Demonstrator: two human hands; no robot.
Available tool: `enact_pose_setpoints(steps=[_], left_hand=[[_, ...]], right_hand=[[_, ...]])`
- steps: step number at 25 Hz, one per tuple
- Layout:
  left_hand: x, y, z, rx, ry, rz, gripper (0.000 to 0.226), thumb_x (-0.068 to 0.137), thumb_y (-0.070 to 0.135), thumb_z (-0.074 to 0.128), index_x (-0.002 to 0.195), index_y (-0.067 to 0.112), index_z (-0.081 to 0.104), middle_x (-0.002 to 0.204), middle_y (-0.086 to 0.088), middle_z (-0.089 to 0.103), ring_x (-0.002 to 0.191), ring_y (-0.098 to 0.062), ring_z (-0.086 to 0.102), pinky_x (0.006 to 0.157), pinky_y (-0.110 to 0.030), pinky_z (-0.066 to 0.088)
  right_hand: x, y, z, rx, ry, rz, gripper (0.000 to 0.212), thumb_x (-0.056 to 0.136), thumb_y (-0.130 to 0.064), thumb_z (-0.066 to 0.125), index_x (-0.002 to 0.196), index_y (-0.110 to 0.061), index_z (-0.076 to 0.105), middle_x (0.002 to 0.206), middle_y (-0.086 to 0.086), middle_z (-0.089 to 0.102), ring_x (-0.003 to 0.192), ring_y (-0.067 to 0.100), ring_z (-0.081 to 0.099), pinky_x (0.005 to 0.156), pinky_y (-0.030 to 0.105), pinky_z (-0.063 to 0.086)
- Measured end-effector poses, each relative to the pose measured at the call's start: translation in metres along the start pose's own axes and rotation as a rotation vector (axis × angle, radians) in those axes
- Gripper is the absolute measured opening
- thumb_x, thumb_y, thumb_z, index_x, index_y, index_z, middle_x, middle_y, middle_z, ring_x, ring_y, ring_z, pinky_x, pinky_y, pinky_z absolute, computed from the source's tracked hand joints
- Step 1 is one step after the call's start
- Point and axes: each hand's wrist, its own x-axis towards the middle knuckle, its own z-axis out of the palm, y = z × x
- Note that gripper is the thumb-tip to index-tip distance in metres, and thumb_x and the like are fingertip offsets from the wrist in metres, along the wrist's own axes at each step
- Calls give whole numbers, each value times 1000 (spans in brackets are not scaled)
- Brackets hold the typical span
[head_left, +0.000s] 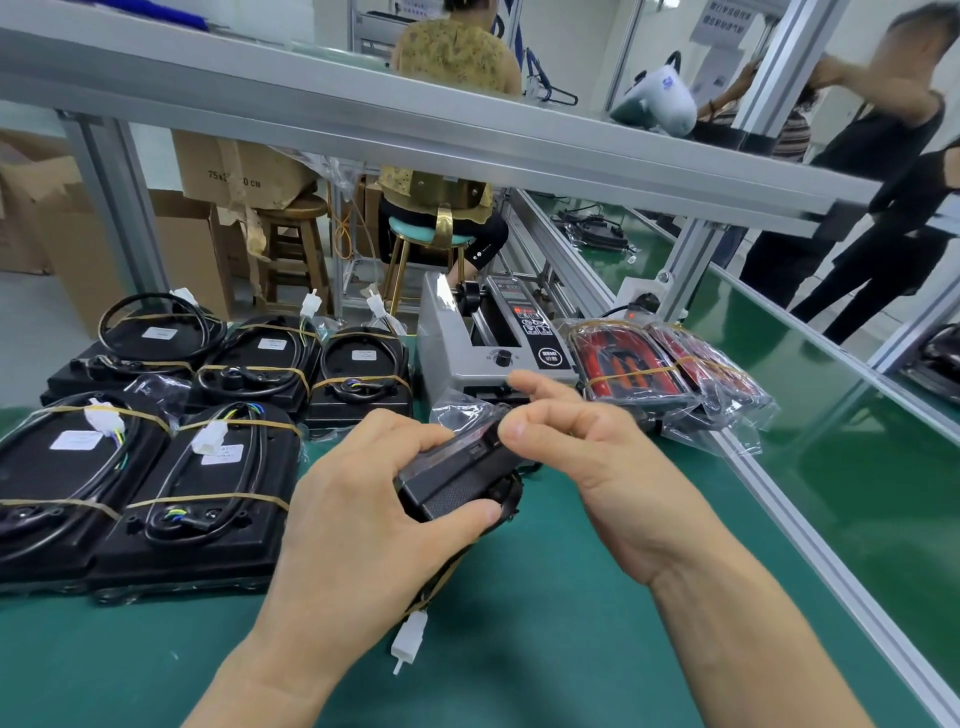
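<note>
Over the green mat (545, 649), mid-bench, bagging step in hand: black unit (452, 483) sits inside a clear bag (462, 408), lifted just off the mat between both hands, with its white connector (410, 636) dangling below. Left hand (363, 499) grips the unit's near end, thumb along the lower edge and fingers curled over the top. Right hand (587, 452) is palm-in at the far end, thumb and curled fingers pinching the bag's loose mouth, index finger sticking out. Judged: bag on, mouth not sealed. Next move likely calls for folding the mouth flat and taking tape from the tape dispenser (467, 358) just behind. Unbagged black units (156, 467) lie left, bagged red lamps (634, 369) right.
</note>
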Motion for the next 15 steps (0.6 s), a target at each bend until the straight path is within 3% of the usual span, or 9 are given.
enact_pose_setpoints(steps=[10,15], left_hand=[[-2,3,2,4,-2,-7,42,54,46,75,92,30,70,89,14,61,84,-6,60,75,-34,49],[-3,3,1,-7,-4,-19,41,54,47,74,92,32,70,89,14,61,83,-6,60,75,-31,49]], right_hand=[[-2,6,11,0,23,64,16,84,-10,68,71,-17,74,130,-11,56,123,-19,38,85,9,31],[-2,11,14,25,66,61,19,83,-6,67,66,-15,73,128,-2,59,123,-15,40,89,12,33]])
